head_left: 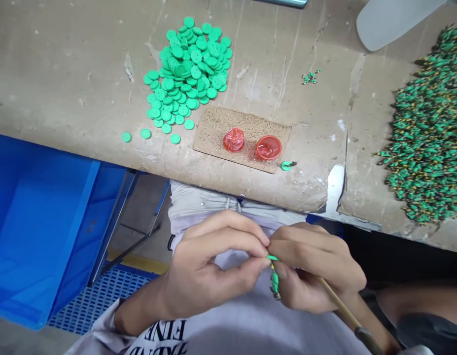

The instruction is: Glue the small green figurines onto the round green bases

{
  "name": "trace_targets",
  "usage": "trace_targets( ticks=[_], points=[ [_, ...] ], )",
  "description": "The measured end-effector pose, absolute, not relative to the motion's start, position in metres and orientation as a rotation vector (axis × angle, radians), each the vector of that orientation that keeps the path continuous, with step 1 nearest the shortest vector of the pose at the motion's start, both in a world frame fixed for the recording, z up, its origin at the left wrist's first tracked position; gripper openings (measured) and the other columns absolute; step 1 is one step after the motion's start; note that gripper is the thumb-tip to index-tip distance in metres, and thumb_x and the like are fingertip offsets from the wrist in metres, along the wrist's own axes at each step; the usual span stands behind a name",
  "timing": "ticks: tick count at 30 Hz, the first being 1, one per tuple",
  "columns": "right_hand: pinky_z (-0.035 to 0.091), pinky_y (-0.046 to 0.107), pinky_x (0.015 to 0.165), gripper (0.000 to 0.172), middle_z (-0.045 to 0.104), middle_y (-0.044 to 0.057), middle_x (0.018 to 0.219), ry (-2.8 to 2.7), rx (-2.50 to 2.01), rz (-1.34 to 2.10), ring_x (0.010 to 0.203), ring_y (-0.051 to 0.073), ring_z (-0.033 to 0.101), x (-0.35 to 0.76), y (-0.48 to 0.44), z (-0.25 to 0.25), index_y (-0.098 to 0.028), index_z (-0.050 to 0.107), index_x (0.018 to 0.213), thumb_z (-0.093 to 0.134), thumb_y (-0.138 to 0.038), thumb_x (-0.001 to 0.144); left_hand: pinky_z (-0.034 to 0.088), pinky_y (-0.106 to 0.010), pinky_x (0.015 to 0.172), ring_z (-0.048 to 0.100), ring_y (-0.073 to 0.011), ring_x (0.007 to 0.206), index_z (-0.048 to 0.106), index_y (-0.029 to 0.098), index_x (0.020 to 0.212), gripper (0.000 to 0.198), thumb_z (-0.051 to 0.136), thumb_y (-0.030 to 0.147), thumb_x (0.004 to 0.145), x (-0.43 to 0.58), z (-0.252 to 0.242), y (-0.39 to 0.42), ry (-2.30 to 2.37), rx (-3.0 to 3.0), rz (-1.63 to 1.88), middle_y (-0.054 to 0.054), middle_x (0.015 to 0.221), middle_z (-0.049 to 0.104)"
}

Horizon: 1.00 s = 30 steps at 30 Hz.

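Note:
Close to my body, below the table edge, both hands meet at a small green disc (272, 258) seen nearly edge-on. My left hand (217, 261) pinches the disc between thumb and fingertips. My right hand (317, 264) is closed at the disc's other side. Hanging from the disc is a tiny green, yellow and dark figure (274, 281), beside my right thumb. A thin wooden stick with a dark end, like a brush handle (337, 301), also runs through my right hand. On the table, another disc (286, 166) has a dark piece on it.
A heap of green discs (193, 69) lies on the table (84, 74). Two red cups (268, 148) stand on a brown board (217, 118). Many tiny green figures (431, 133) are piled right. A blue bin (47, 212) stands left; a white container (391, 22) is at the back.

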State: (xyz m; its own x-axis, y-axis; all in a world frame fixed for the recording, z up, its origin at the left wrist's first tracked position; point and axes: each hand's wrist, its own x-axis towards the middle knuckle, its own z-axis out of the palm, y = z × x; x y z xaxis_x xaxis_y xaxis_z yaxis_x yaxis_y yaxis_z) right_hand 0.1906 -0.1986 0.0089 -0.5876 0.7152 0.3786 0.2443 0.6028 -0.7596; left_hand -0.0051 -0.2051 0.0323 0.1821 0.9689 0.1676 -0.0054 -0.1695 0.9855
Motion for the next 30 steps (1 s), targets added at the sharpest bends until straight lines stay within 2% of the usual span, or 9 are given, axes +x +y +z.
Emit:
trace_targets(
  ticks=[3,10,18,21,30],
  points=[
    [0.038,0.027,0.042,0.01,0.052,-0.002,0.062,-1.939,-0.842,0.899,0.044,0.012,0.047,0.188,-0.199,0.009,-0.023,0.06,0.091,0.055,-0.018,0.097,0.064,-0.025,0.079,0.072,-0.0138,0.081,0.075,0.015,0.09,0.011,0.078,0.007,0.085,-0.005,0.031,-0.207,1.003,1.412,1.189,-0.005,0.092,0.075],
    [0.028,0.029,0.042,0.016,0.045,-0.004,0.061,-1.859,-0.812,0.943,0.045,0.012,0.038,0.184,-0.199,0.006,-0.023,0.058,0.083,0.052,-0.015,0.095,0.065,-0.025,0.077,0.073,-0.0146,0.08,0.075,0.017,0.09,0.011,0.079,0.008,0.085,0.0,0.027,-0.208,1.017,1.393,1.204,-0.005,0.092,0.076],
    [0.03,0.028,0.044,0.017,0.041,-0.005,0.06,-1.838,-0.854,0.927,0.044,0.011,0.036,0.185,-0.2,0.003,-0.024,0.055,0.08,0.054,-0.018,0.096,0.065,-0.025,0.08,0.075,-0.0149,0.083,0.076,0.017,0.091,0.01,0.079,0.009,0.085,0.001,0.023,-0.207,1.012,1.394,1.177,-0.006,0.095,0.077],
    [0.031,0.027,0.043,0.017,0.044,-0.004,0.06,-1.76,-0.866,0.938,0.045,0.011,0.037,0.181,-0.198,0.006,-0.023,0.056,0.08,0.053,-0.018,0.097,0.065,-0.025,0.082,0.075,-0.0155,0.084,0.077,0.017,0.094,0.009,0.079,0.012,0.087,0.001,0.021,-0.204,0.969,1.41,1.159,-0.007,0.096,0.078],
    [0.037,0.026,0.043,0.017,0.056,-0.002,0.06,-1.702,-0.876,0.931,0.045,0.011,0.044,0.179,-0.202,0.0,-0.021,0.06,0.082,0.055,-0.02,0.098,0.063,-0.027,0.07,0.072,-0.0162,0.074,0.078,0.019,0.089,0.006,0.082,0.016,0.086,0.003,0.016,-0.206,0.994,1.297,1.163,-0.004,0.081,0.074]
  ],
)
